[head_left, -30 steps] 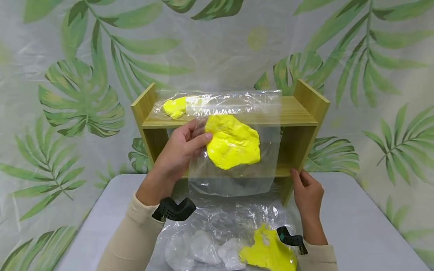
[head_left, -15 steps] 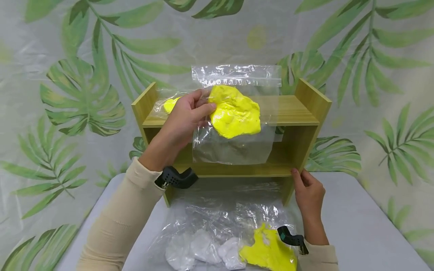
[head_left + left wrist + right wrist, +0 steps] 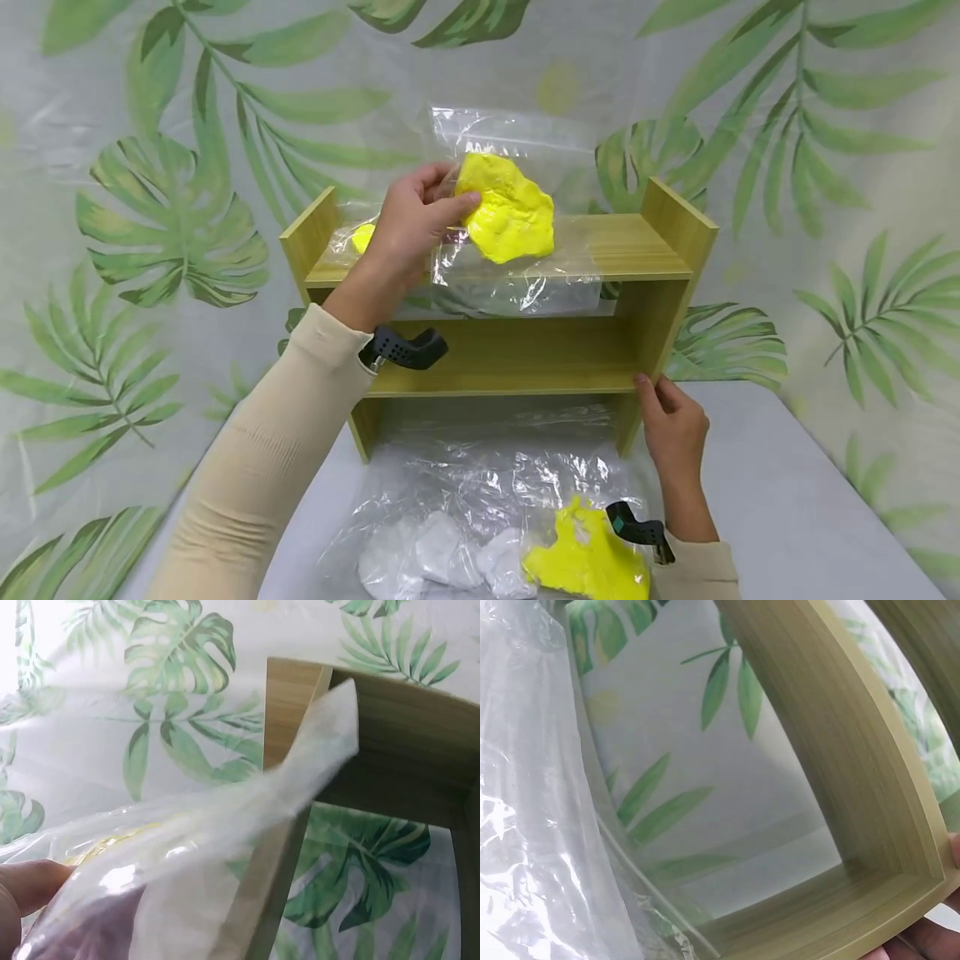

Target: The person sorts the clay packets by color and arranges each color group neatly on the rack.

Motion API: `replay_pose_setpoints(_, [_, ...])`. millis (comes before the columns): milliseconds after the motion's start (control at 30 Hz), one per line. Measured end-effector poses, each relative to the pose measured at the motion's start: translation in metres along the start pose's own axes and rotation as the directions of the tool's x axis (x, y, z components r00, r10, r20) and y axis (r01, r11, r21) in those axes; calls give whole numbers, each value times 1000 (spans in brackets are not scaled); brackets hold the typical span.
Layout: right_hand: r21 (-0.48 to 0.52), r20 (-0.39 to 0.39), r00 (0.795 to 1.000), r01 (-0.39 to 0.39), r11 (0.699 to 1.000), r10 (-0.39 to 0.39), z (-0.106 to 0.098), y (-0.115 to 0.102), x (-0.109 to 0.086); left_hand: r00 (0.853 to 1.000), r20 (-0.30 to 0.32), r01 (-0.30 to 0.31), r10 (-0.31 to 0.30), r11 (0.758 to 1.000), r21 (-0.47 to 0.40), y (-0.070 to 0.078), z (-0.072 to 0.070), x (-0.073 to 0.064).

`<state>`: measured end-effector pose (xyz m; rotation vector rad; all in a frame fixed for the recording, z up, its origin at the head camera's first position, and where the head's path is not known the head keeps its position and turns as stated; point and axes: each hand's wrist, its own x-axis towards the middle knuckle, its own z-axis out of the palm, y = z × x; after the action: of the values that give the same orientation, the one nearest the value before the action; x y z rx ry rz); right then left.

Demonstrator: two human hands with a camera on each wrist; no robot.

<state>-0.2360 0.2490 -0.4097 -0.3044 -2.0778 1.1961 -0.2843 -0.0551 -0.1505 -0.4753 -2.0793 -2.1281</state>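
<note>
My left hand (image 3: 416,218) pinches a clear zip bag (image 3: 517,292) by its left side. Inside is a flat yellow lump (image 3: 510,208) that looks like soft clay. In the head view, the bag hangs in front of the small wooden shelf's (image 3: 495,358) upper board. Down at the right, my right hand (image 3: 677,433) grips that shelf by its side panel, at the lower board's corner. The right wrist view shows a few fingertips (image 3: 922,941) at this corner. Left wrist view: the thumb (image 3: 34,885) presses the bag's film (image 3: 225,817).
Another bag with a yellow lump (image 3: 363,237) lies on the upper board's left end, partly behind my left hand. In front of the shelf, clear bags holding white lumps (image 3: 446,550) and a yellow sheet (image 3: 588,550) lie on the white table (image 3: 780,483).
My left hand has raised the bag with the yellow lump from before the shelf's middle to the upper board's height and above. The right hand has kept its grip on the shelf.
</note>
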Motion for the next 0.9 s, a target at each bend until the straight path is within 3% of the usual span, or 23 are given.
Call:
replay_pose_setpoints(200, [3, 8, 1000, -15, 1000, 15, 0, 1, 0, 997, -63, -30, 36, 995, 92, -5, 1, 12])
replay_pose_setpoints(333, [11, 17, 999, -31, 999, 31, 0, 1, 0, 996, -80, -13, 26, 987, 159, -6, 0, 18])
replay_pose_setpoints(433, [11, 17, 999, -34, 999, 34, -1, 1, 0, 996, -83, 4, 16, 971, 238, -5, -1, 22])
replay_pose_setpoints(500, [8, 15, 999, -32, 999, 31, -1, 1, 0, 996, -83, 8, 19, 948, 318, -5, -2, 24])
replay_pose_setpoints(600, [8, 14, 1000, -26, 1000, 26, -1, 1, 0, 996, -73, -8, 49, 876, 482, -6, -4, 26])
replay_pose_setpoints(767, [10, 8, 1000, -11, 1000, 11, 0, 0, 0, 995, -21, -53, 99, 688, 724, -9, -6, 31])
replay_pose_setpoints(900, [10, 7, 1000, -7, 1000, 7, -1, 0, -1, 993, 6, -71, 115, 570, 819, -11, -5, 33])
